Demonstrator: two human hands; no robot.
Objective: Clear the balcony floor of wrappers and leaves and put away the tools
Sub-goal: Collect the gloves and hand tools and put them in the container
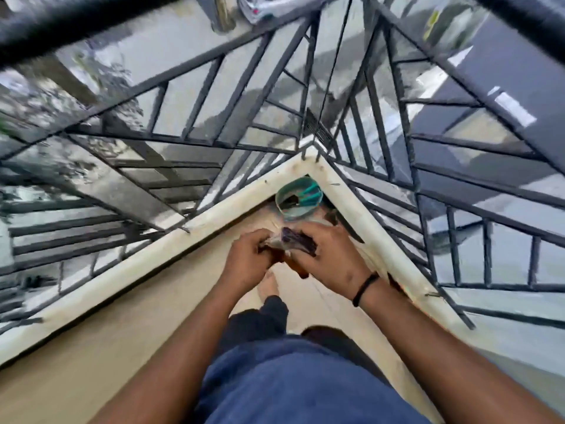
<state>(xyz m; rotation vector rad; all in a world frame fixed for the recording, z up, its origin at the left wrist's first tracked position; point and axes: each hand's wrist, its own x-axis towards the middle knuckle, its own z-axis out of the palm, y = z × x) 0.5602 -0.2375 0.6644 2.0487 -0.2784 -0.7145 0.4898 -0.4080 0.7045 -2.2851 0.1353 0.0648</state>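
I stand in the balcony's corner and look down. Both hands meet above the tan floor point(122, 347). My left hand point(246, 261) and my right hand point(330, 258) together grip a crumpled bundle of wrappers point(293, 240), purple and silvery, with something brown showing underneath. Just beyond the hands, in the very corner, sits a teal bucket point(298, 195) with dark bits and a teal tool inside it. The picture is blurred, so what the bucket holds is unclear.
A cream kerb point(153, 249) edges the floor on both sides of the corner. Black metal railings point(232, 117) rise behind it, with a street far below. My bare foot point(269, 286) stands under the hands.
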